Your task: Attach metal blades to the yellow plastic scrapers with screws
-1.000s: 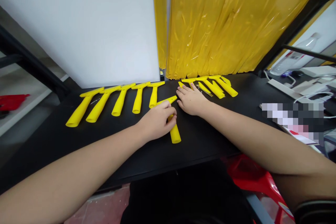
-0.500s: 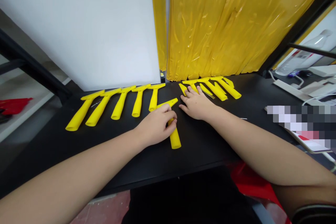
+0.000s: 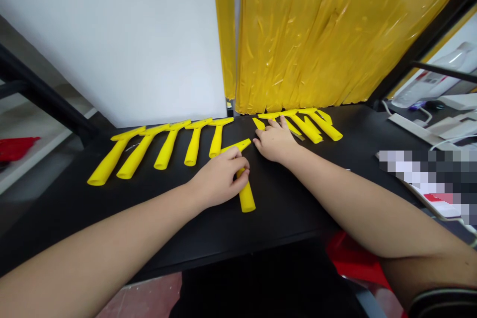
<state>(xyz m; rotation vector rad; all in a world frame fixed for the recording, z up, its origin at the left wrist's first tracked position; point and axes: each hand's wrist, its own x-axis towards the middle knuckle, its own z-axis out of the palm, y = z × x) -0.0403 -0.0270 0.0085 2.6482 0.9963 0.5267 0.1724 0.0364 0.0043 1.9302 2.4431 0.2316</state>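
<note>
My left hand is closed around the neck of a yellow T-shaped scraper handle, which lies on the black table with its hollow round end toward me. Its crossbar shows above my fingers. My right hand reaches among the yellow parts at the back, fingers apart and slightly bent. Its fingertips are at a small flat yellow piece and partly cover another T-shaped handle behind them; whether they press on either is unclear. Two more handles, one of them this yellow handle, lie just right of my right hand with loose flat pieces between them.
Several matching yellow handles lie in a row at the left on the black table. A white panel and a yellow plastic sheet stand behind. At the right are a black frame bar, a clear bottle and cables.
My right hand has drawn its fingers in slightly and shifted a little left toward the small yellow piece. My left hand keeps its grip on the handle. The view has shifted slightly.
</note>
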